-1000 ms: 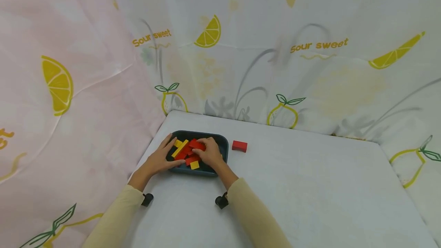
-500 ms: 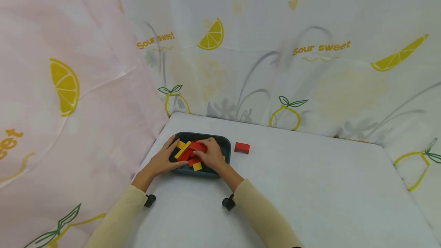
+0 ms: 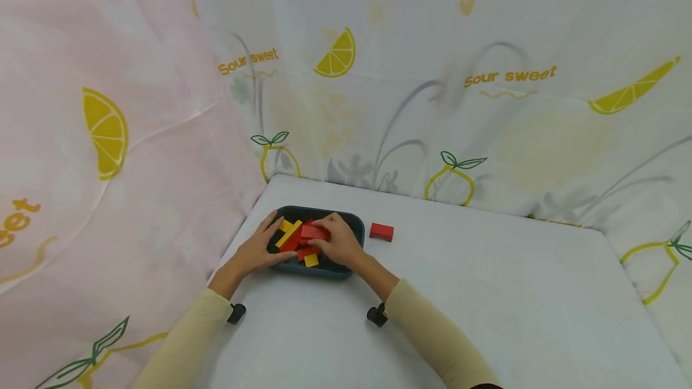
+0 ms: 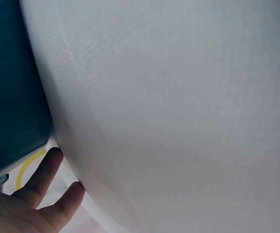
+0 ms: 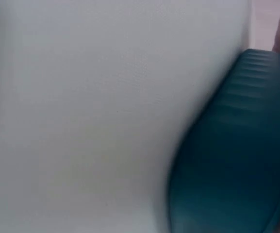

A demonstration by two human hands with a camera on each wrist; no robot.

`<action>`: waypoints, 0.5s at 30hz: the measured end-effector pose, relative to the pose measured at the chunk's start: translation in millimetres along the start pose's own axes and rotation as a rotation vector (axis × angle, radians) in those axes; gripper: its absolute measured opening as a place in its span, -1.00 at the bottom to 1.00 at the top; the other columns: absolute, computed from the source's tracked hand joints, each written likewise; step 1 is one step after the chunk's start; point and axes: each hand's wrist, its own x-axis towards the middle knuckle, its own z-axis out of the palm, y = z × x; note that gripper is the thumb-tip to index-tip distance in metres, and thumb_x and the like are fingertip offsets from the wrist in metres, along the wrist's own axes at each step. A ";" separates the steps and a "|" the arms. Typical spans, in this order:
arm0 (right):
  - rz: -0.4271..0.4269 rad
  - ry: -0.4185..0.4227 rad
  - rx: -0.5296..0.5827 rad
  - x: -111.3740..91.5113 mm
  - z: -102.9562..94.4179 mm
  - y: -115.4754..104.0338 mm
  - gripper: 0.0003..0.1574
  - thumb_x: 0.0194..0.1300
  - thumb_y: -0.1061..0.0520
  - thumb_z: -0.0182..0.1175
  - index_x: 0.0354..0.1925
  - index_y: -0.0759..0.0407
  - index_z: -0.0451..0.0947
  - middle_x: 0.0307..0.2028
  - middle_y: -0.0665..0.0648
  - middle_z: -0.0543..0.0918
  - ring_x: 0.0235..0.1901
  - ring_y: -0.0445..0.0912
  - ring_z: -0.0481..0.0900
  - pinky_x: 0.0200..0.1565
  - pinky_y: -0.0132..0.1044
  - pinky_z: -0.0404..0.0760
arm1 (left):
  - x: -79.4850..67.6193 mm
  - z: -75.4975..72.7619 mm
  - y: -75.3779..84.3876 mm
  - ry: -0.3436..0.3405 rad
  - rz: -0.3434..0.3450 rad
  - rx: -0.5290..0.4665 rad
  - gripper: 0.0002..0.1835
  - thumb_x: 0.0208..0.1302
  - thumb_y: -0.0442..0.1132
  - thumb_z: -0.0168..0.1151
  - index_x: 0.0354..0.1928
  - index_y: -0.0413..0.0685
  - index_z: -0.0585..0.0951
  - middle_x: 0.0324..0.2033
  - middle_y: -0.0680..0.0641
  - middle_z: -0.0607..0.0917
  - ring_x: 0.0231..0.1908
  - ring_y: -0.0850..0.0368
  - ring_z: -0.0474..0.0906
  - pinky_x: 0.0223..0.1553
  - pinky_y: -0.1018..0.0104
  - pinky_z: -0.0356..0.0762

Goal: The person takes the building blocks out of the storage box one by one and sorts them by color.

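A dark teal tray (image 3: 354, 221) stands on the white table and holds a pile of red and yellow blocks. My left hand (image 3: 251, 252) grips the tray's left end, with the thumb over the front rim; two of its fingers (image 4: 45, 172) reach along the outside in the left wrist view. Between the thumb and fingers of my right hand (image 3: 342, 242) is a red block (image 3: 313, 232), pinched over the pile. Beside that hand lie a long yellow block (image 3: 289, 234) and a small yellow block (image 3: 311, 260). The right wrist view shows mostly the tray's outer wall (image 5: 232, 145).
A single red block (image 3: 381, 232) lies on the white tablecloth (image 3: 486, 293) just right of the tray. Lemon-printed cloth (image 3: 400, 77) hangs behind the table, and pinkish cloth (image 3: 162, 155) at its left.
My right hand has drawn slightly right and up with the red block, which now shows more of its face. The left hand keeps its place on the tray. The head view has shifted slightly.
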 end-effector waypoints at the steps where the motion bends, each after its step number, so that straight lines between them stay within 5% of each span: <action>1: -0.009 -0.002 0.002 -1.0 -2.0 -0.9 -0.50 0.23 0.03 0.38 0.11 0.15 0.62 -0.09 0.13 0.56 -0.10 -0.07 0.50 -0.09 -0.37 0.61 | -0.1 -0.1 0.5 0.001 0.004 -0.002 0.15 0.07 0.45 0.26 0.57 0.09 0.03 0.59 -0.06 -0.14 0.44 -0.28 0.15 0.26 -0.43 0.25; 15: -0.053 -0.005 -0.005 -21.7 -38.2 9.7 -0.53 0.22 0.07 0.40 0.09 0.14 0.62 -0.11 0.09 0.54 -0.16 -0.11 0.48 -0.20 -0.42 0.57 | -0.5 -0.7 1.6 -0.010 0.003 -0.007 0.13 0.08 0.45 0.25 0.57 0.06 0.06 0.59 -0.07 -0.14 0.46 -0.29 0.11 0.27 -0.44 0.21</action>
